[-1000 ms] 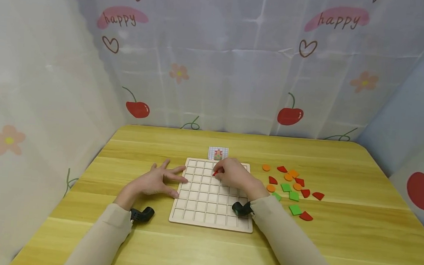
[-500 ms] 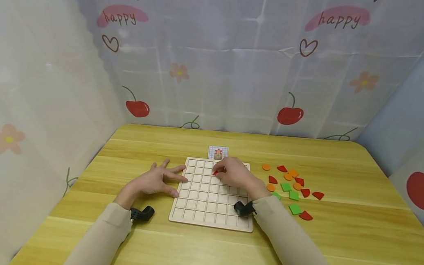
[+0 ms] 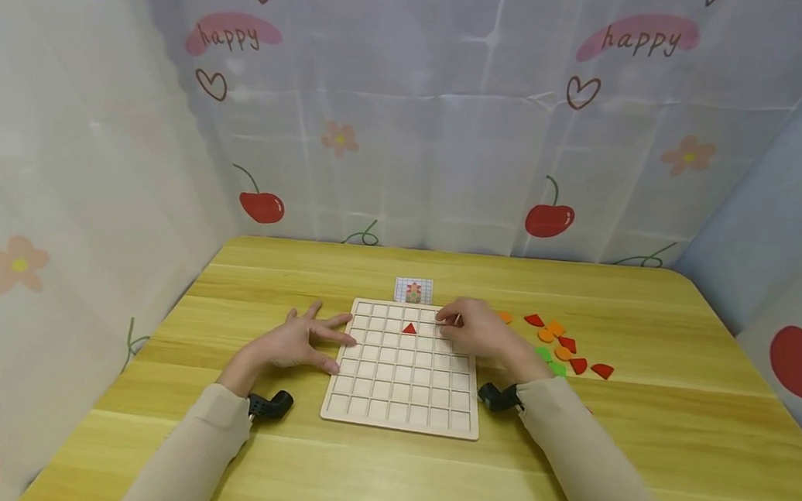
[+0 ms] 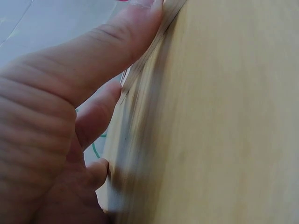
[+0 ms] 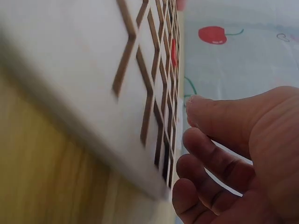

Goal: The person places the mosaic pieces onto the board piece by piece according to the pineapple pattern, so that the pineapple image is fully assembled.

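A wooden grid board [image 3: 391, 389] lies on the table with one red piece [image 3: 409, 329] in a cell of its second row; the visible shape is triangular. My left hand [image 3: 290, 344] rests spread at the board's left edge, thumb and fingertips touching it. In the left wrist view, the thumb [image 4: 112, 49] lies against the board's rim. Above the board's upper right corner hovers my right hand [image 3: 482, 334], its fingers loosely bent. Nothing shows between the fingertips of the right hand [image 5: 224, 158] in the right wrist view.
Right of the board lie several loose pieces: red quarter-circles [image 3: 602, 370], orange discs [image 3: 545, 335], an orange square [image 3: 555, 328] and green squares [image 3: 557, 368], partly hidden by the right arm. A small printed pattern card [image 3: 414, 289] sits behind the board. Patterned curtains [image 3: 407, 158] surround the table.
My right hand has let go of the red piece, which stays in its cell, and has moved right to the board's corner. My left hand has stayed in place.
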Demonstrator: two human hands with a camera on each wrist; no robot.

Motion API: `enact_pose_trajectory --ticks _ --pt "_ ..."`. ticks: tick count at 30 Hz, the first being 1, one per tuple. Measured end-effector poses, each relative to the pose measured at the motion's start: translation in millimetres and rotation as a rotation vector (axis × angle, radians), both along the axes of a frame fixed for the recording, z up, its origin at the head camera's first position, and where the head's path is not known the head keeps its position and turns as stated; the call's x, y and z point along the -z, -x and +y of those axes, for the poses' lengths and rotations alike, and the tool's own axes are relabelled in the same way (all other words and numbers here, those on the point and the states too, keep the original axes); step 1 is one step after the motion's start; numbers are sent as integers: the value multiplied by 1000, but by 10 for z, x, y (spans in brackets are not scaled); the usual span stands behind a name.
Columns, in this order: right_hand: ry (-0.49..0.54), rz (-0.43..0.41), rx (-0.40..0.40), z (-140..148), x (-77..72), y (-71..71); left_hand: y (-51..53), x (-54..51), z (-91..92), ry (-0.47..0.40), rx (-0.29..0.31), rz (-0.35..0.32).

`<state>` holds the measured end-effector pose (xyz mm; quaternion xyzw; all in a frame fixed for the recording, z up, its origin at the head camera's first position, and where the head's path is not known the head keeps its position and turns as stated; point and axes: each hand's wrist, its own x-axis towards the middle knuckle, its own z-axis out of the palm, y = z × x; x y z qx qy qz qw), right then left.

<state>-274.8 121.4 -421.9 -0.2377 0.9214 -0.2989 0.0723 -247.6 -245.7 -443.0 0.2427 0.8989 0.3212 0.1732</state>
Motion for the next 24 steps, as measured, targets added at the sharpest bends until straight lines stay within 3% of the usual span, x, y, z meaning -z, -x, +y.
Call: enact_pose_trajectory --ticks 12,24 --pt "0 67 69 713 -55 30 8 9 8 9 -8 7" --pt "-57 20 201 1225 -124 54 -6 -6 15 4 -9 -2"
